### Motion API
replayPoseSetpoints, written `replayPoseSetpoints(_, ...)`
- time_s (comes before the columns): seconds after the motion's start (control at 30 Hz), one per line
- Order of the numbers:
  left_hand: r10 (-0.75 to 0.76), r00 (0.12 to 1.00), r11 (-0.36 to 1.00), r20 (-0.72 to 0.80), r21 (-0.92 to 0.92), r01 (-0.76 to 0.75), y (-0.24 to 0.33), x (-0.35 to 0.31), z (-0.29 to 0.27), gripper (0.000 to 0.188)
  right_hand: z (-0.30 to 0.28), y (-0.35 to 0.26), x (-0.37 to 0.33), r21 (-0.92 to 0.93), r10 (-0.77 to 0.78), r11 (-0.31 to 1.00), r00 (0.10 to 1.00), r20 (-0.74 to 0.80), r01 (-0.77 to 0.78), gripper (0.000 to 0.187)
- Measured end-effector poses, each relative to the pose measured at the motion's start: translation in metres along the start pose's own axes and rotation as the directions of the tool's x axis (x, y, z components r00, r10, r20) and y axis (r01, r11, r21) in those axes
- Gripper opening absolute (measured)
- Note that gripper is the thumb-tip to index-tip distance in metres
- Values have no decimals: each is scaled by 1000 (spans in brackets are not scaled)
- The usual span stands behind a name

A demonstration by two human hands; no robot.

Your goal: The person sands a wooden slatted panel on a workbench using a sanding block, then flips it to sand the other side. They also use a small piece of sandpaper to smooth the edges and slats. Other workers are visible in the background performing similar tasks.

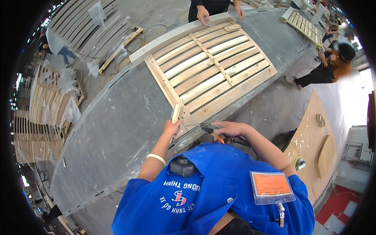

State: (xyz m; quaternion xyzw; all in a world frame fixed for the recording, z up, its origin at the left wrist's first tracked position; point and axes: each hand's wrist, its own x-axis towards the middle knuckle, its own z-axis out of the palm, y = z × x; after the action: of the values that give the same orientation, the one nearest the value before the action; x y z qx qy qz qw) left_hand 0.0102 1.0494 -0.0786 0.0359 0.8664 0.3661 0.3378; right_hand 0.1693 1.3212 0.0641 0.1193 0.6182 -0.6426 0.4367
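My left hand (172, 127) is closed round a brush (176, 114) with a pale wooden back and bristles on its left side. It is by the near left corner of a slatted wooden panel (207, 109), which lies on a long grey table (117, 113). Just right of it, my right hand (230, 129) grips a black air blow gun (206, 127) with a thin nozzle pointing left, toward the panel's corner. An orange piece (219, 138) shows under the gun. Part of the gun is hidden by my fingers.
Across the table, another person's hand (203, 15) is at a pale curved board (164, 39) along the panel's far edge. Stacked slatted panels (51, 100) stand at left. A co-worker (325, 66) holds a round tool at right, near another panel (303, 25) on the table.
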Motion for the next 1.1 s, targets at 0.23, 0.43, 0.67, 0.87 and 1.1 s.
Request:
replayPoseSetpoints(0.23, -43, 966, 978, -255, 186, 92, 15, -19, 18, 41, -76, 9, -15, -218, -26, 976, 983, -181, -14, 51)
replayPoseSetpoints(0.43, 67, 897, 889, -437, 435, 145, 37, -39, 47, 33, -134, 33, -25, -245, -15, 969, 998, 60, 30, 58)
replayPoseSetpoints(0.67, 252, 801, 795, -543, 589, 149, 53, -50, 91, 41, -179, 42, -35, -247, 8, 969, 991, 132, 25, 48)
replayPoseSetpoints(0.87, 243, 810, 941, -533, 331, -65, 68, -30, 136, 49, -186, 46, -17, -472, -37, 877, 991, 125, 92, 46)
replayPoseSetpoints(1.1, 311, 779, 889, -544, 456, -38, 82, 13, 140, 50, -205, 26, -10, -538, -118, 835, 992, 33, 117, 43)
